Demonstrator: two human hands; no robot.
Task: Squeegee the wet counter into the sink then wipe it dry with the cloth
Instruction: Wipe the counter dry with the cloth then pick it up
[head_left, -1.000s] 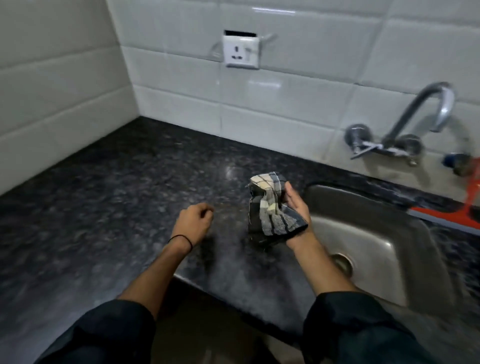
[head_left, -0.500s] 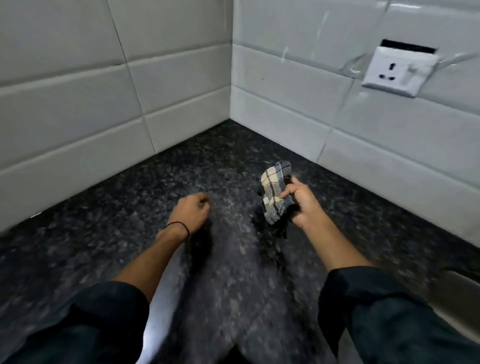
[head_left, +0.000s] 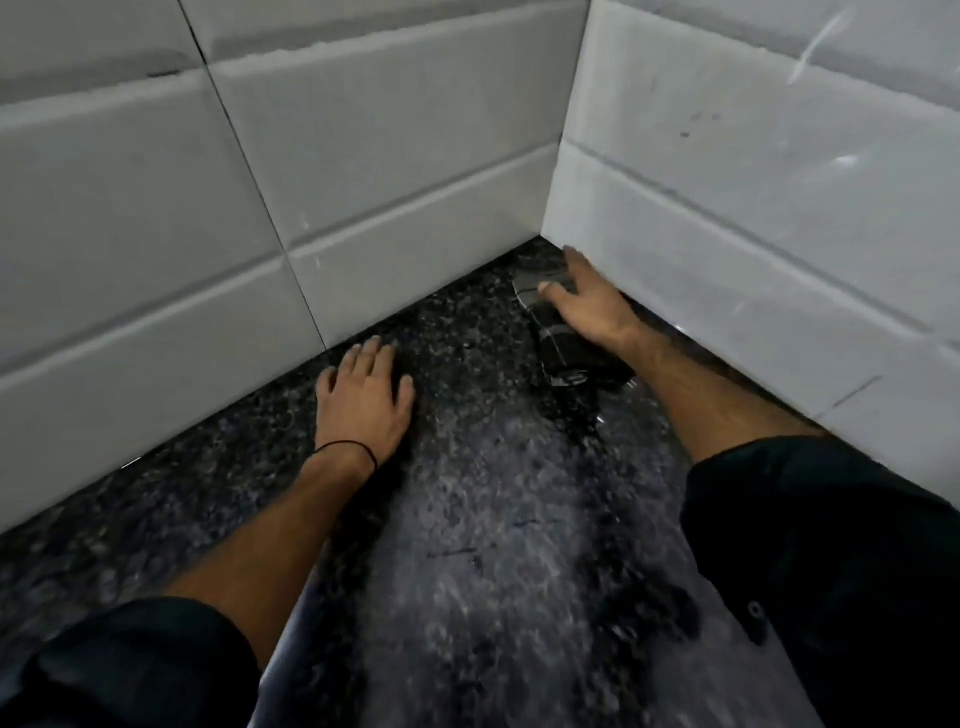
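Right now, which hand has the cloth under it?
The right hand, flat on the checked cloth by the corner; the left hand rests on bare counter.

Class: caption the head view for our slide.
Right hand presses the cloth onto the counter by the tiled corner; left hand rests flat nearby.

— Where is the cloth (head_left: 558, 340)?
— In the far corner of the dark speckled counter (head_left: 493, 519), pinned under the right hand (head_left: 589, 312). Its fingers (head_left: 574, 261) lie straight, just beside the white tiled wall (head_left: 727, 218).
— And the left hand (head_left: 363, 400)?
— Palm down on the counter, fingers spread, apart from the cloth. A thin black band (head_left: 347, 446) circles that wrist.
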